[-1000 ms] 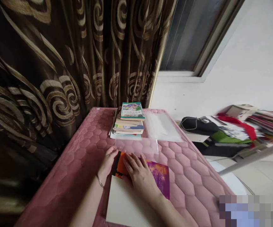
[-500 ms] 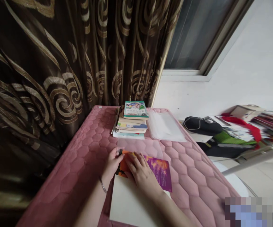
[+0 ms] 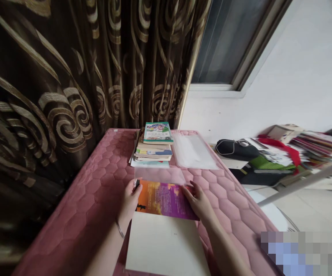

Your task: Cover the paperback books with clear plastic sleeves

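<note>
An open book lies on the pink quilted surface point(image 3: 96, 199), its orange and purple cover point(image 3: 162, 199) spread flat beyond a blank cream page point(image 3: 162, 241). A clear plastic sleeve point(image 3: 160, 175) sticks out past the cover's far edge. My left hand point(image 3: 129, 201) rests on the cover's left edge, fingers curled over it, a thin bangle on the wrist. My right hand point(image 3: 199, 201) presses the cover's right edge with its fingers lying flat.
A stack of books point(image 3: 154, 147) stands at the far end, with more clear plastic sleeves point(image 3: 193, 151) beside it. A dark patterned curtain point(image 3: 68, 76) hangs on the left. Cluttered books, a black pouch point(image 3: 235, 149) and papers lie to the right.
My right hand has slid from the middle of the cover to its right edge, uncovering the orange and purple picture. My left hand stayed at the left edge.
</note>
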A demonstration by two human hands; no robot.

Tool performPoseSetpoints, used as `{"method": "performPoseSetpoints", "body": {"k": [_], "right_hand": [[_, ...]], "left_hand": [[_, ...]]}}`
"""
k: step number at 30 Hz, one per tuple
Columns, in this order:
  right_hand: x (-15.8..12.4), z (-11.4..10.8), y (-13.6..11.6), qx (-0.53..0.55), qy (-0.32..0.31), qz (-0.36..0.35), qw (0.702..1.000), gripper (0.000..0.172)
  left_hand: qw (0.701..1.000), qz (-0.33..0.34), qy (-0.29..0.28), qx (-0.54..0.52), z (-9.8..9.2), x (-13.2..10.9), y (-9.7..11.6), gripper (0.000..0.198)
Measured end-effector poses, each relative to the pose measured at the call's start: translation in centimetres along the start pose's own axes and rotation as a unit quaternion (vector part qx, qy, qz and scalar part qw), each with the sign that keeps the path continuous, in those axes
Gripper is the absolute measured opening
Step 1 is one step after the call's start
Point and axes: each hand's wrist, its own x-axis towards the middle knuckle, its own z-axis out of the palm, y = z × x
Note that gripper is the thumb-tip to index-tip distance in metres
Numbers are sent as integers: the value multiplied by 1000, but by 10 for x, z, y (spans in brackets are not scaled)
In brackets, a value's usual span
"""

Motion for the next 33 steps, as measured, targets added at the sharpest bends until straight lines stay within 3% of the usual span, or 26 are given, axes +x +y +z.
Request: {"method": "performPoseSetpoints", "body": {"k": [3,9,17,22,26,33], "right_hand": [[4,0,5,86,-48,66,993,60],[2,3,1,187,-46,65,979,54],[2,6,-3,238,-30,79,968,53],[0,-3,-10,285,-80,116,948,46],[2,-9,-7,314,-136,168,925,43],[5,-9,1,383,-160,202,887,38]], "left_hand": [[1000,3,-2,0,1,-1,3,41],[1000,3,-8,30,1,-1,2,43],[993,37,1,108,5,-4,12,29],[994,55,-1,95,4,-2,8,27],[998,18,0,57,1,1,4,31],[997,-76,-32,9,-3,-1,21,50]]}}
